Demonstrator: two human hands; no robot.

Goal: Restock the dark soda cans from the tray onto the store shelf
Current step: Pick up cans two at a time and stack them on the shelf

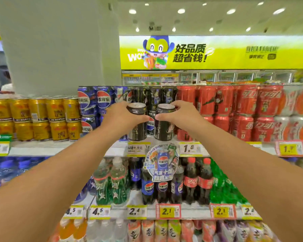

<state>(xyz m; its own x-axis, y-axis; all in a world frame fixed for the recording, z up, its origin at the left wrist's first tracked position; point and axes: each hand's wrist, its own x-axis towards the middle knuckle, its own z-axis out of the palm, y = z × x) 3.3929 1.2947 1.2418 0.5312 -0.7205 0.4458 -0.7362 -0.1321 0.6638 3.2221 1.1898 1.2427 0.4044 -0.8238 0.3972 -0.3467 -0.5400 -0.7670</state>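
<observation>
Stocked white store shelf (59, 149) mid-frame: left hand (119, 114) and right hand (180, 114) each grip a dark cylindrical metal soda can (137, 127), (164, 128).

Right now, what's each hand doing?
Left hand: fingers grip a dark can.
Right hand: fingers grip another dark can.

1. Left can (137, 122): dark, tall, silver top, upright, held at its upper part by the left hand (120, 116), its base at the front edge of the shelf (59, 145).
2. Right can (164, 124): same dark kind, upright, gripped near its top by the right hand (180, 114), base at the same front edge, just beside the left can.
3. Stacked cans (156, 96): dark, upright, further back on the shelf behind both.
</observation>
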